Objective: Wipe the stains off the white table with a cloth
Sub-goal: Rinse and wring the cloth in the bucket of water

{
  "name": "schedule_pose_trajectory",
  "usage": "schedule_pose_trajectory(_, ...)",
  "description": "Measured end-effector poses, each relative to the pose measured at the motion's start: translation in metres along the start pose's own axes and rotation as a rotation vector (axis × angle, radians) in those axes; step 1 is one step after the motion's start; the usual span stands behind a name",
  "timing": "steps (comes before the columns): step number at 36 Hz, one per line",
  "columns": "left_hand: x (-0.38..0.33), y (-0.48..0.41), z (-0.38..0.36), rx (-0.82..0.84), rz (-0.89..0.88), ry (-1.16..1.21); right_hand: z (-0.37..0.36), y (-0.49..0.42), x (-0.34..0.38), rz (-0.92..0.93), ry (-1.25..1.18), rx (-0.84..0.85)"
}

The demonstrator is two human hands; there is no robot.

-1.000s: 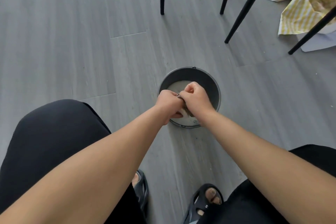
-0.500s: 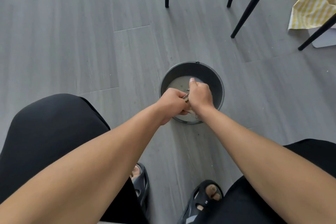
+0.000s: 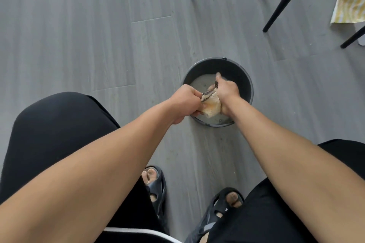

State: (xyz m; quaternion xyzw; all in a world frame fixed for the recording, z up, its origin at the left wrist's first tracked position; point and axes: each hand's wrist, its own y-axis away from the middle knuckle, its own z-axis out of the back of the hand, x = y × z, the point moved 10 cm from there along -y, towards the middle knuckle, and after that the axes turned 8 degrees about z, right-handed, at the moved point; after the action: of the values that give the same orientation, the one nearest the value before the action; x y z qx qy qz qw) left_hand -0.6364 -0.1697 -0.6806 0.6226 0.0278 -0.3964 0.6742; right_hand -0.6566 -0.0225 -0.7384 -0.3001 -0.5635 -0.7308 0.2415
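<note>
I had the cloth [image 3: 211, 107] bunched between both fists, just right of frame centre, over the near side of the black bucket [image 3: 245, 79]. It ran roughly left to right: the left hand [image 3: 186, 101] gripped its left end, the right hand [image 3: 227, 92] its right end, fingers curled tight. Cloudy water [image 3: 199, 83] lay in the bucket; no table showed.

- One view only, worn on the person's head, looking steeply down at the grey floor [image 3: 79, 35].
- It faces 12 o'clock; both forearms fill the lower half, near the lens.
- The left hand [image 3: 185, 102] and right hand [image 3: 227, 92] meet on the cloth [image 3: 212, 106] over the bucket [image 3: 207, 65], just right of centre; chair legs [image 3: 287, 0] lean in at 1 o'clock.
</note>
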Motion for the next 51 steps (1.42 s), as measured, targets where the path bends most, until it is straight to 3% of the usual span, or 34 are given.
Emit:
schedule_pose_trajectory(5,-0.002,-0.006,0.017,-0.109,0.004,-0.013,-0.017,0.027,-0.003,-0.209,-0.304,0.358)
schedule_pose_trajectory(10,-0.003,-0.010,0.025,-0.288,0.000,0.066,-0.025,0.050,0.014,-0.133,-0.449,0.490)
schedule_pose_trajectory(13,-0.010,-0.007,0.018,-0.311,-0.016,0.249,-0.017,0.050,0.025,0.020,-0.374,0.383)
schedule_pose_trajectory(16,-0.002,-0.010,0.004,-0.247,0.090,0.388,0.004,0.041,0.020,0.029,-0.504,0.191)
schedule_pose_trajectory(19,0.010,-0.003,-0.028,0.060,0.279,0.486,0.021,0.043,0.015,0.000,-0.585,0.102)
schedule_pose_trajectory(21,0.010,0.002,-0.040,0.176,0.290,0.548,0.025,0.044,0.009,-0.016,-0.574,0.100)
schedule_pose_trajectory(23,0.007,-0.002,-0.035,0.110,0.200,0.529,0.025,0.042,0.003,-0.034,-0.498,0.148)
schedule_pose_trajectory(26,-0.007,-0.002,-0.019,-0.030,0.043,0.172,0.027,0.040,-0.006,-0.131,-0.494,0.196)
schedule_pose_trajectory(28,-0.015,0.003,-0.019,-0.008,-0.012,0.033,0.026,0.037,-0.014,-0.227,-0.533,0.184)
schedule_pose_trajectory(32,-0.017,0.011,-0.019,0.017,0.007,-0.014,0.012,0.037,-0.016,-0.298,-0.366,0.294)
schedule_pose_trajectory(35,-0.013,0.013,-0.013,-0.040,0.041,0.013,0.002,0.046,-0.003,-0.214,-0.099,0.363)
schedule_pose_trajectory(38,-0.010,0.013,-0.005,-0.127,0.055,0.056,-0.007,0.056,0.018,-0.022,0.093,0.288)
schedule_pose_trajectory(42,0.003,0.007,0.000,-0.243,0.100,0.247,-0.014,0.061,0.027,0.176,0.173,0.112)
schedule_pose_trajectory(47,0.000,0.009,-0.016,-0.104,0.100,0.322,-0.005,0.057,0.030,0.246,0.154,-0.043)
schedule_pose_trajectory(51,-0.009,0.017,-0.025,0.006,0.054,0.180,0.005,0.043,0.027,0.243,0.185,-0.098)
